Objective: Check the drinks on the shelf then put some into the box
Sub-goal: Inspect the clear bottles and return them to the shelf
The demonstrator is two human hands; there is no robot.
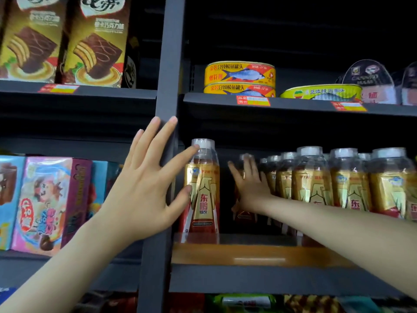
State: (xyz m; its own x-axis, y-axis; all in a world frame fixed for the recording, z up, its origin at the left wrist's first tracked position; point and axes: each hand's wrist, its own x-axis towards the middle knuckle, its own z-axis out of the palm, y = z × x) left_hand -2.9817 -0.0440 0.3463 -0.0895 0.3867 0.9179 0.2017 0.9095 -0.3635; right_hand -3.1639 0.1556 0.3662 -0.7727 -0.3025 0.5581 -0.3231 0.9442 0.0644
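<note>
Gold-labelled drink bottles with clear caps stand on the middle shelf (259, 254). One bottle (204, 193) stands alone at the shelf's left end. A row of several more bottles (347, 184) fills the right side. My left hand (146, 184) is spread flat over the dark upright post, its index finger and thumb touching the lone bottle. My right hand (250, 184) reaches deep into the gap between the lone bottle and the row, fingers straight, against a bottle at the back. No box is in view.
The dark vertical post (168, 64) divides the shelving. Fish cans (240, 77) sit on the shelf above. Chocolate snack boxes (65, 39) are at upper left, colourful snack boxes (42, 204) at left. Packets lie on the shelf below (248, 301).
</note>
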